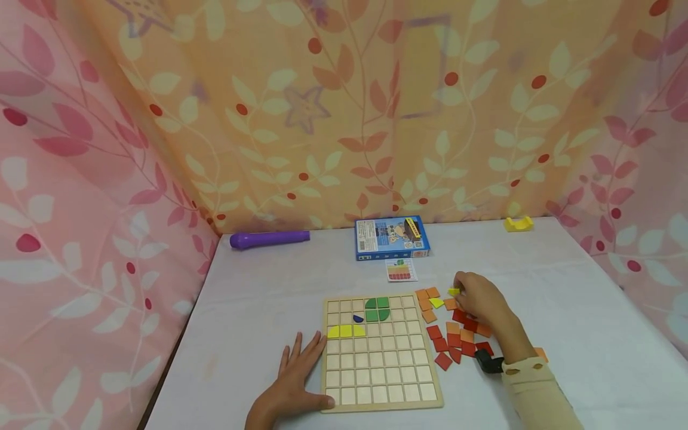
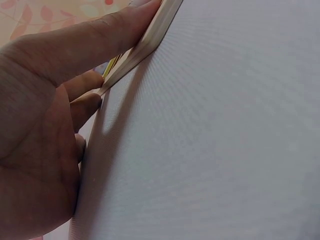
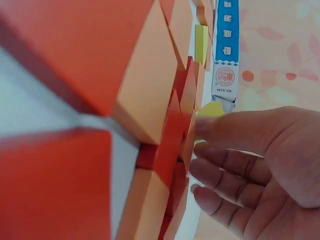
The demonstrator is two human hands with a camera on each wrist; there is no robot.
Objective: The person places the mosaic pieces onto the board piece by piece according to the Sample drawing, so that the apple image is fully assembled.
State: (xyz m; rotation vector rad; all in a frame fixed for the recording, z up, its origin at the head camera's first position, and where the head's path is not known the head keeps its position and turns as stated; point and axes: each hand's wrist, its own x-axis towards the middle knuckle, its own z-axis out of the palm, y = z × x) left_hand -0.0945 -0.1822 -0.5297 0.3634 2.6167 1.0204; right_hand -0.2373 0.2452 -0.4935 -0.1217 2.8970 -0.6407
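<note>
Leafy pink and orange curtains are closing in a pale table [image 1: 258,310] on three sides. Front and centre, a wooden grid board [image 1: 378,352] is lying flat, carrying a green round shape at its 12 o'clock edge, a small blue piece just below and left of that, and three yellow squares in a row at about 9 o'clock. The left hand [image 1: 292,385] is resting flat on the table at the board's 8 o'clock, fingers straight and spread, fingertips [image 2: 90,102] touching the board's left edge, gripping nothing. At the board's 3 o'clock a heap of red and orange tiles [image 1: 454,337] is lying scattered, and the right hand [image 1: 480,300] is hovering over its far end, fingers curled, pinching a small yellow tile [image 1: 454,291] at the fingertips. Another yellow tile [image 1: 436,303] is lying just beside, among the orange ones. Out at 12 o'clock, a pattern card [image 1: 401,270] is lying before a blue box [image 1: 391,237]; a purple tube [image 1: 269,239] is lying at 11, and a yellow block [image 1: 518,224] at 1 o'clock.
</note>
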